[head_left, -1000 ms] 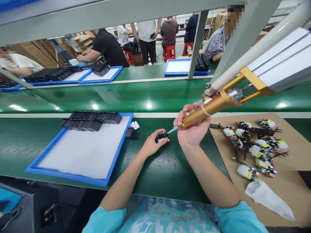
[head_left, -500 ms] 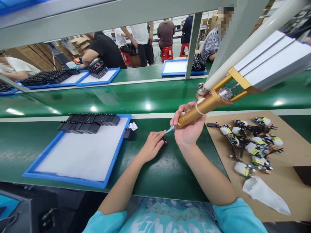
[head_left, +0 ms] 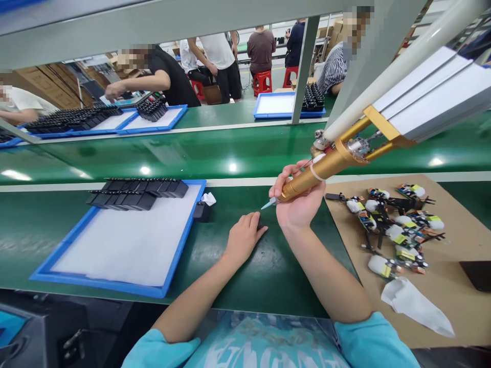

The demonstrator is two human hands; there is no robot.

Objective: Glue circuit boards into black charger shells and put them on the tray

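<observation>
My left hand (head_left: 244, 236) lies palm down on the green bench, fingers curled over a small black part (head_left: 260, 223) of which only an edge shows. My right hand (head_left: 298, 202) is wrapped round the gold barrel of a glue dispenser (head_left: 318, 173), which hangs from a white tube and a grey block at the upper right. Its pale nozzle tip (head_left: 267, 204) hovers just above and right of my left fingers. A blue tray (head_left: 115, 244) with a white liner sits to the left, two rows of black parts (head_left: 134, 192) along its far edge.
A brown cardboard sheet (head_left: 441, 286) on the right carries several small circuit boards with white parts (head_left: 395, 225) and a crumpled white wrapper (head_left: 416, 306). A small black block with white paper (head_left: 203, 208) stands by the tray corner. Other people work at blue trays across the green conveyor (head_left: 192, 151).
My left hand has turned over and closed down on the small black part, which showed between the fingers a second ago. The nozzle tip has lifted slightly away from it.
</observation>
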